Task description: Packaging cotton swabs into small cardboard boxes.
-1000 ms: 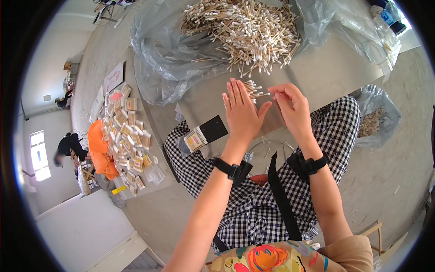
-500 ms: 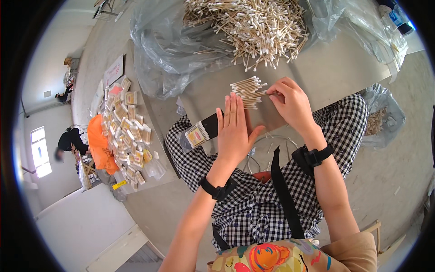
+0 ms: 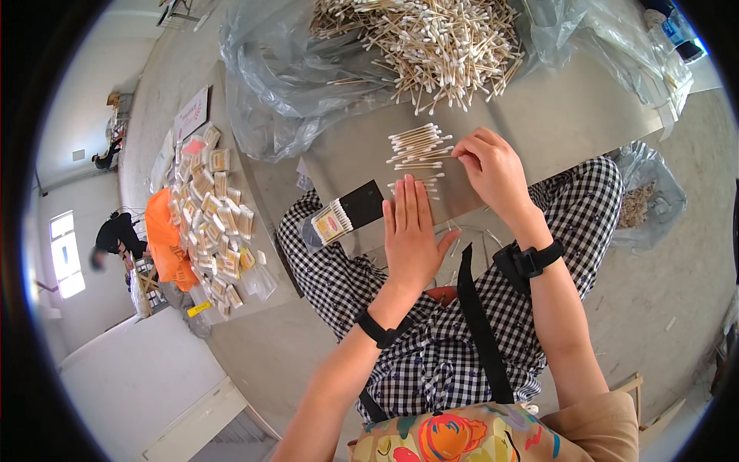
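Fingers together and stretched flat, my left hand [image 3: 413, 242] lies at the near end of a few loose cotton swabs [image 3: 436, 186] on the metal tabletop [image 3: 346, 158]. My right hand [image 3: 493, 169] is closed in a pinch beside the right tips of a small row of cotton swabs [image 3: 419, 138]; whatever is between its fingertips is hidden. Left of my left hand, a clear packet of cotton swabs [image 3: 331, 223] with a label adjoins a black strip [image 3: 362, 202]. A large heap of cotton swabs [image 3: 454, 54] lies beyond both hands.
Clear plastic sheeting [image 3: 269, 85] surrounds the heap. Many filled swab packets [image 3: 212, 208] are piled on the left beside an orange bag [image 3: 165, 239]. A plastic-lined bin [image 3: 654, 192] stands at right. Another person [image 3: 123, 235] is far left.
My left hand has drawn back toward me and slightly right, off the swabs and the black strip. The swabs now lie in separate small groups. My right hand has barely moved.
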`<state>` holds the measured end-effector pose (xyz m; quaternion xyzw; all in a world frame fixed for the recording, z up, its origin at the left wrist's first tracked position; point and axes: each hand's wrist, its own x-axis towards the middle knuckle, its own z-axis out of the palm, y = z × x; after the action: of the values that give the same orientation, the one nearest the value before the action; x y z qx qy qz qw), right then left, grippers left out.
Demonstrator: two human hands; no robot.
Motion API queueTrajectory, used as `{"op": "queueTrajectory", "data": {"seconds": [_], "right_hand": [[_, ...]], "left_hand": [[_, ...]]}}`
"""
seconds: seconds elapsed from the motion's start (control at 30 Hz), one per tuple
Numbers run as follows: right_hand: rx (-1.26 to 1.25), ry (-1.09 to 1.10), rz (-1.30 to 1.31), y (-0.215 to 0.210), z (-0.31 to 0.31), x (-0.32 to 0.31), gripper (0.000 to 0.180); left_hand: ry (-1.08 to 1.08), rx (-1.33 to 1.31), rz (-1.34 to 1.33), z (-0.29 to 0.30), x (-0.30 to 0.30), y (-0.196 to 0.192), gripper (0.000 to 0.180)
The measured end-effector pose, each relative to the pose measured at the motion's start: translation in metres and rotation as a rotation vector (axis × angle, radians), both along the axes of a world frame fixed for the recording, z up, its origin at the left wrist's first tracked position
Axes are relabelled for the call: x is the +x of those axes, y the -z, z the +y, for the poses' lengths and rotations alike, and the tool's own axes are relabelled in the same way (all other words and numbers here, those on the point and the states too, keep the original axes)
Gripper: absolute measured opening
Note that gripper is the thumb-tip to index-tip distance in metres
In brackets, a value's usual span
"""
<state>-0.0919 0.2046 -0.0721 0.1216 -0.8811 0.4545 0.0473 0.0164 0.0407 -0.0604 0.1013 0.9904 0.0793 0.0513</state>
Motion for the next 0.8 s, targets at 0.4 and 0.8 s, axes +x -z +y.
{"op": "queueTrajectory", "data": {"seconds": [0.4,0.8], "right_hand": [[0.024,-0.054,0.134,0.006,-0.012,0.002,0.006],[-0.183,0.165,0.059,-0.003,-0.01,-0.005,0.012]], "left_hand": [[-0.015,0.053,0.023,0.018,-0.001,-0.001,0.1],[-0.088,0.174,0.14,0.026,-0.042,0.002,0.099]]}}
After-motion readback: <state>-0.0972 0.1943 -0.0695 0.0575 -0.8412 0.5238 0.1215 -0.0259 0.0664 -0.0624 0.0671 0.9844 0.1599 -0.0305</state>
